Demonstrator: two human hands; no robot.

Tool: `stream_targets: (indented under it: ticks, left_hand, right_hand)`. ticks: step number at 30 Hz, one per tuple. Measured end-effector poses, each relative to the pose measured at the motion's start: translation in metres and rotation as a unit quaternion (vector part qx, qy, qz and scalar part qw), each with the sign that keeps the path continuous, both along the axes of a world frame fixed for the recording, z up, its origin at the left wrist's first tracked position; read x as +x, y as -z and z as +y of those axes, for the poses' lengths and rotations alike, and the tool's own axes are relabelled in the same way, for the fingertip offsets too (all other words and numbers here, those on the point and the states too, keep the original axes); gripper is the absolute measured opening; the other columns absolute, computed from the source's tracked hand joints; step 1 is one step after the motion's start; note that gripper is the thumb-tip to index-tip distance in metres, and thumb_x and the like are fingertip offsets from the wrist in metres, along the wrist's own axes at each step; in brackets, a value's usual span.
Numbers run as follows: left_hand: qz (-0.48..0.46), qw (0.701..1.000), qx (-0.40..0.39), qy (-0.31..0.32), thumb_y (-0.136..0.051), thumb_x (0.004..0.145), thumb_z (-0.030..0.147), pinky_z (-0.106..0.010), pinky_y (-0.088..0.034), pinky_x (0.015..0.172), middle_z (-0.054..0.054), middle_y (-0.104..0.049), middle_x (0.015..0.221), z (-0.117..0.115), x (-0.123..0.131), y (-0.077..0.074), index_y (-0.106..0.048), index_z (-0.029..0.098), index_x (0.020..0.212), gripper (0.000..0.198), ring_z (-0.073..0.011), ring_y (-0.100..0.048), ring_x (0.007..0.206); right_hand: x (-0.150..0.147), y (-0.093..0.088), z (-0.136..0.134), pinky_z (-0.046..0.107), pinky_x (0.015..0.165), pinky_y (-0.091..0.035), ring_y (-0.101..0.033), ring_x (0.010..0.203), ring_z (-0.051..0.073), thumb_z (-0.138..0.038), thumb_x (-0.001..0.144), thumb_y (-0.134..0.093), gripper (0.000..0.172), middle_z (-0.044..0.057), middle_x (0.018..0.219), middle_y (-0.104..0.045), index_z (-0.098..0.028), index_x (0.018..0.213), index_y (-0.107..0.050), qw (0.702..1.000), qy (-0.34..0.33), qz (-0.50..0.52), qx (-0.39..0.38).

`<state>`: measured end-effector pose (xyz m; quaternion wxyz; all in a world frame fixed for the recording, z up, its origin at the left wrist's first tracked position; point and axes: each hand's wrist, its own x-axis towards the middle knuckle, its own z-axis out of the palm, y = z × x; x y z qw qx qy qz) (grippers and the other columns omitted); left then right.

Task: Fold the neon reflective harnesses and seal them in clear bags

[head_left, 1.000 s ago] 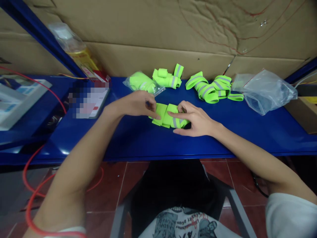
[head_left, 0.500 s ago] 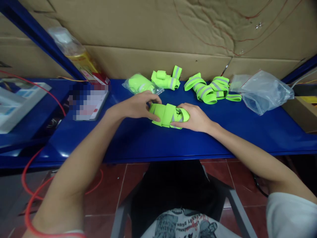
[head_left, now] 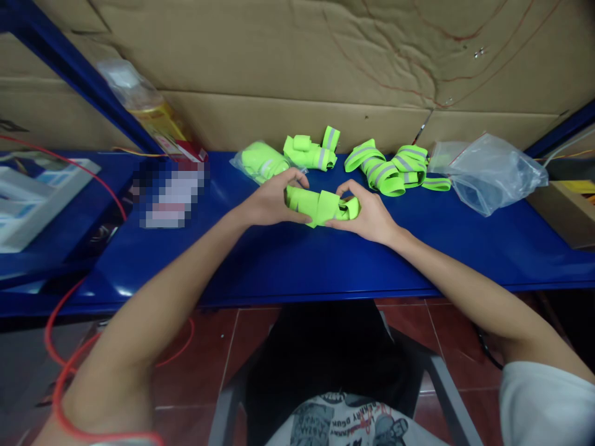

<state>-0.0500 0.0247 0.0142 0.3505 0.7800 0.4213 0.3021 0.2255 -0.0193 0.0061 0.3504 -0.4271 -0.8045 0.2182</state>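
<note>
Between my two hands is a rolled neon-yellow reflective strap (head_left: 320, 207), a band wrapped round its middle, just above the blue table. My left hand (head_left: 277, 199) grips its left end, thumb on the near side and fingers behind. At the right end, my right hand (head_left: 367, 212) pinches it the same way. Just behind lie a neon-yellow bundle in a clear plastic bag (head_left: 264, 162) and a rolled strap (head_left: 310, 152) with a grey stripe. To the right is a loosely coiled reflective strap (head_left: 390, 168).
Clear plastic bags (head_left: 497, 170) lie at the right of the blue table (head_left: 279, 266). A bottle (head_left: 144, 105) leans at the back left, near a blurred-out flat object (head_left: 170, 198). Cardboard (head_left: 279, 56) lines the back. A red hose (head_left: 58, 396) loops at the lower left.
Both hands have shifted the rolled strap slightly and turned it, so the middle band faces me differently. My right hand's fingers are more arched.
</note>
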Motion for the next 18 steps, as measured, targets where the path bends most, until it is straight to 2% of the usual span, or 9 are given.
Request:
stream_targets:
  ticks: [3,7,12,16,18]
  left_hand:
    - [-0.104,0.991,-0.082,-0.015,-0.105,0.047,0.03,-0.037,-0.057,0.077,-0.003,-0.074,0.098,-0.001,0.006,0.008,-0.072,0.023,0.12,0.081,-0.0206,-0.068,0.08]
    - [-0.223,0.959,-0.174,-0.019,-0.103,0.056,0.03,-0.05,-0.061,0.098,-0.011,-0.081,0.102,-0.007,0.016,0.009,-0.081,0.015,0.106,0.057,-0.0301,-0.077,0.098]
    - [-0.317,0.929,-0.192,-0.022,-0.101,0.064,0.033,-0.055,-0.057,0.114,-0.013,-0.084,0.106,-0.017,0.031,0.004,-0.08,0.016,0.099,0.044,-0.0345,-0.078,0.113]
    - [-0.383,0.896,-0.225,0.001,-0.089,0.075,0.032,-0.06,-0.056,0.117,-0.01,-0.082,0.121,-0.028,0.048,0.005,-0.076,0.021,0.113,0.041,-0.0364,-0.073,0.127]
    - [-0.416,0.88,-0.232,-0.004,-0.08,0.075,0.027,-0.06,-0.057,0.115,-0.007,-0.081,0.124,-0.032,0.056,0.006,-0.073,0.025,0.12,0.046,-0.0354,-0.072,0.129]
  right_hand:
    - [-0.001,0.007,0.004,0.035,0.081,-0.049,-0.065,0.091,0.022,-0.047,0.075,-0.09,0.051,0.001,0.104,-0.068,-0.024,0.108,-0.058,0.999,0.007,0.054,0.0]
    - [-0.004,0.012,0.009,0.036,0.079,-0.051,-0.062,0.09,0.022,-0.052,0.072,-0.09,0.056,0.001,0.101,-0.065,-0.024,0.106,-0.056,0.989,0.045,0.137,0.004]
    - [-0.012,0.01,0.008,0.039,0.081,-0.054,-0.061,0.09,0.023,-0.056,0.072,-0.088,0.058,0.001,0.099,-0.064,-0.026,0.105,-0.052,0.976,0.087,0.194,0.042]
    - [-0.016,0.012,0.002,0.042,0.085,-0.055,-0.062,0.094,0.024,-0.057,0.081,-0.083,0.053,0.003,0.101,-0.063,-0.026,0.109,-0.05,0.974,0.098,0.187,0.084]
    - [-0.018,0.014,-0.001,0.042,0.086,-0.056,-0.063,0.096,0.025,-0.06,0.087,-0.079,0.052,0.005,0.105,-0.064,-0.026,0.112,-0.049,0.977,0.094,0.167,0.091]
